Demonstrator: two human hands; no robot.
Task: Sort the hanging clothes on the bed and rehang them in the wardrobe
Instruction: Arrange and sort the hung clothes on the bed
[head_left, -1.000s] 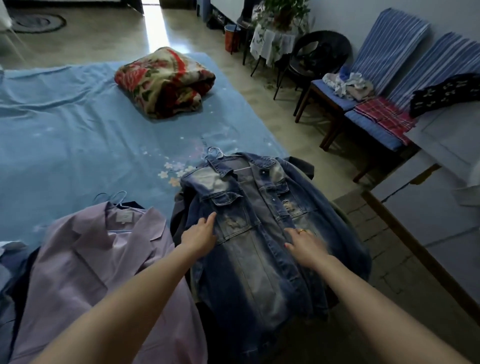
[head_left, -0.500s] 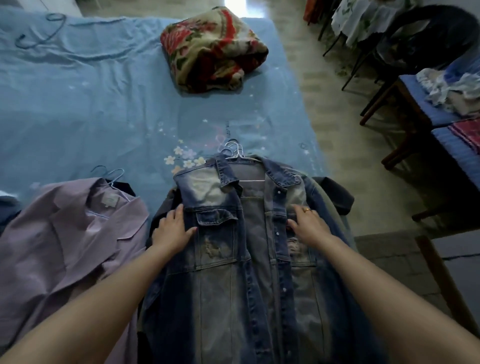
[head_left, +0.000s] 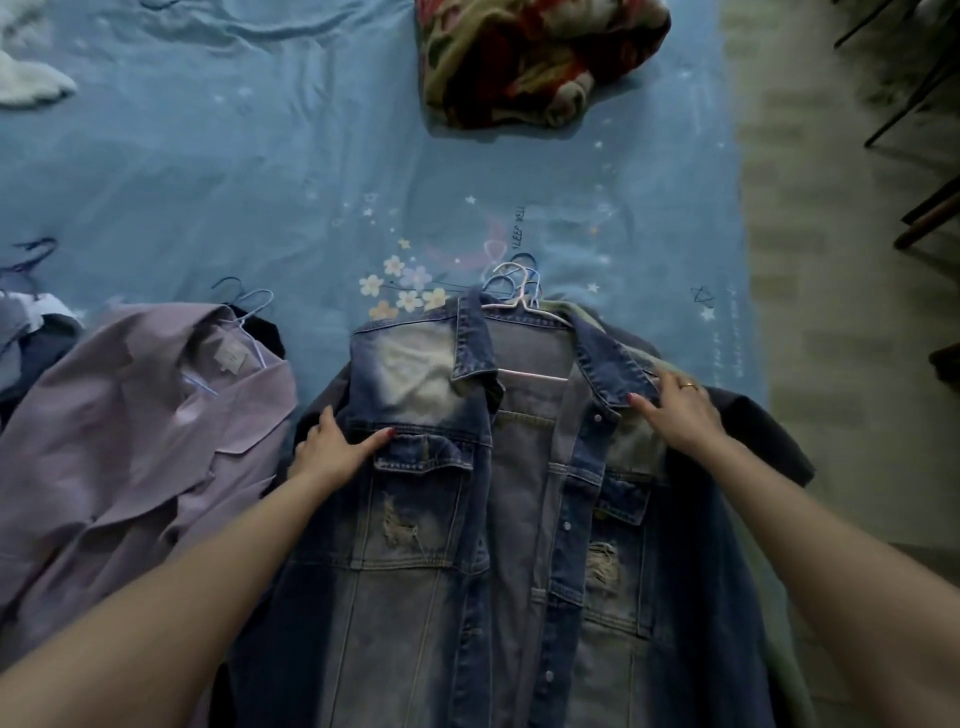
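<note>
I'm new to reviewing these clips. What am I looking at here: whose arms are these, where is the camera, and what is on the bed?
No machine here: a person wears a camera on the head, looking down, so the two bare arms are their own. The left hand rests on the left chest of a denim jacket, thumb by the pocket flap. The right hand, wearing a ring, touches the jacket's right shoulder near the collar. Whether either hand truly grips the cloth is unclear. The jacket lies on a white hanger, atop darker clothes with more hangers. Left of it lies a lilac shirt on its own hanger. All rest on a blue bedsheet; a folded flowered blanket sits farther away.
</note>
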